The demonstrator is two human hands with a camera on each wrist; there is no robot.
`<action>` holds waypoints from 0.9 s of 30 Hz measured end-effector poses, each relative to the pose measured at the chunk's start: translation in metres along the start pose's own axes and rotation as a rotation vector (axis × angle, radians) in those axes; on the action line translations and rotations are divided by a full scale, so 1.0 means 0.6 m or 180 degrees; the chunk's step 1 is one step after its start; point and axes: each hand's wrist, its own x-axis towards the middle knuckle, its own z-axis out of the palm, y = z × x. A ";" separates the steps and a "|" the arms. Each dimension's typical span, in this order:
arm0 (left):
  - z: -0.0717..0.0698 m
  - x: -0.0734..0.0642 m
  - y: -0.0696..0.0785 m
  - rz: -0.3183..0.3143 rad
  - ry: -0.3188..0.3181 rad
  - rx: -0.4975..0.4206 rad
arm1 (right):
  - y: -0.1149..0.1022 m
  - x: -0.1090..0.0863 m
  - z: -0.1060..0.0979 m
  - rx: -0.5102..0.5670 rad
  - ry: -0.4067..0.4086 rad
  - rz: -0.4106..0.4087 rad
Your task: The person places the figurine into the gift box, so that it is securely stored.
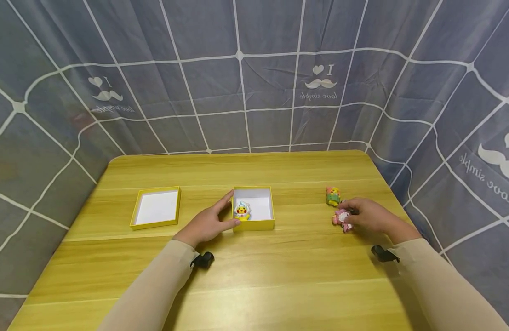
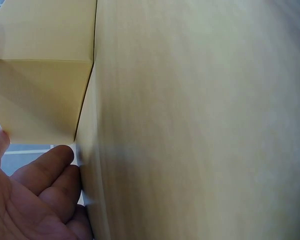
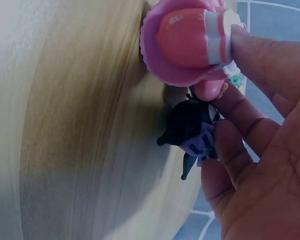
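Observation:
My left hand (image 1: pixel 205 224) holds the left side of an open yellow box (image 1: pixel 254 225), thumb at the front wall and index finger near the back corner. Inside the box lies a yellow figurine with a white-and-blue hood (image 1: pixel 242 211). On the right, my right hand (image 1: pixel 368 216) pinches a pink figurine (image 3: pixel 185 40) between thumb and index finger. Its ruffled underside faces the right wrist camera; whether it touches the table is unclear. A black-and-purple figurine (image 3: pixel 190 125) is against the other fingers, mostly hidden in the head view.
A yellow-and-green figurine with a pink top (image 1: pixel 333 196) is just beyond the right hand. The box's yellow-rimmed lid (image 1: pixel 156 225) lies inside-up on the left of the wooden table (image 1: pixel 254 285). A grey checked curtain (image 1: pixel 266 82) surrounds the table's back and sides.

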 end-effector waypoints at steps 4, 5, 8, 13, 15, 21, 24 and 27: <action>0.000 -0.001 0.001 0.0002 0.0002 0.0005 | 0.001 0.002 0.003 0.0046 -0.0029 0.0056; 0.000 -0.001 0.001 0.0001 0.0003 -0.0002 | 0.002 0.002 0.003 0.0064 -0.0038 0.0065; 0.001 -0.001 0.001 -0.0001 0.0009 -0.0001 | 0.001 0.002 0.003 0.0137 -0.0058 0.0097; 0.001 0.000 0.001 -0.0010 0.0016 0.0030 | 0.000 0.004 0.003 0.0359 -0.0132 0.0149; 0.001 0.000 0.001 -0.0010 0.0016 0.0027 | -0.001 0.005 0.004 0.0415 -0.0159 0.0173; 0.000 0.000 0.001 0.0001 0.0018 0.0008 | -0.004 0.006 0.004 0.0390 -0.0074 0.0189; 0.000 0.000 0.001 0.0006 0.0019 0.0011 | -0.006 0.006 0.004 0.0302 0.0003 0.0153; 0.000 0.000 0.001 0.0008 0.0020 0.0009 | -0.009 0.005 0.004 0.0337 0.0017 0.0150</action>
